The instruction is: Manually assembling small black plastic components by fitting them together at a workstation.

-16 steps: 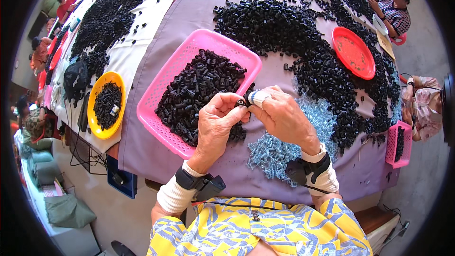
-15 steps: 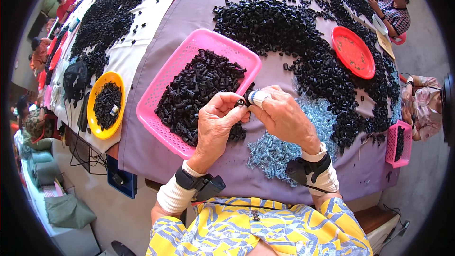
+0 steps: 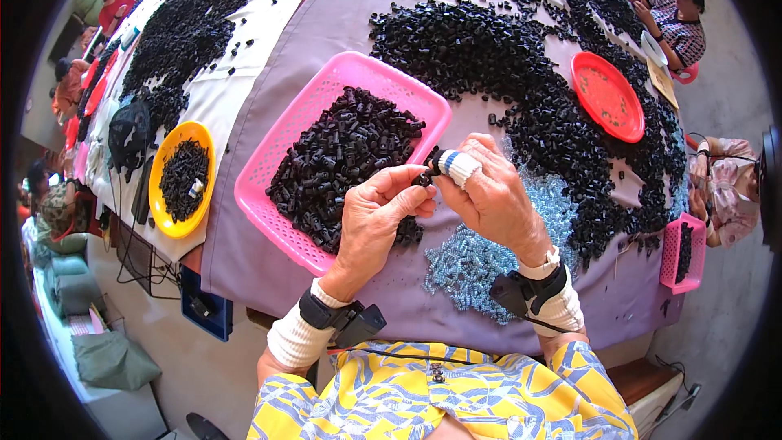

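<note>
My left hand [image 3: 379,216] is closed in a pinch at the right edge of the pink basket [image 3: 251,183]. Between its thumb and fingers is a small black cylindrical part [image 3: 423,180]. My right hand [image 3: 495,200] meets it there, fingers curled in and tips close to the same part. A white finger sleeve with blue bands [image 3: 459,167] covers one right finger; something black shows at its end, and what the right fingertips grip is hidden. Loose black parts [image 3: 346,151] heap inside the basket. Under my right wrist spreads a pile of clear bluish small pieces [image 3: 464,269].
Black parts [image 3: 464,49] cover much of the far table. A red tray [image 3: 607,98] lies at right, a yellow tray [image 3: 173,224] of black pieces at left. A smaller pink basket [image 3: 672,257] sits at the right edge. Other people [image 3: 680,20] sit around the table.
My right hand has turned and lifted slightly, its sleeved finger swinging right and opening a gap beside the left fingertips. The left hand stays nearly in place, still pinching.
</note>
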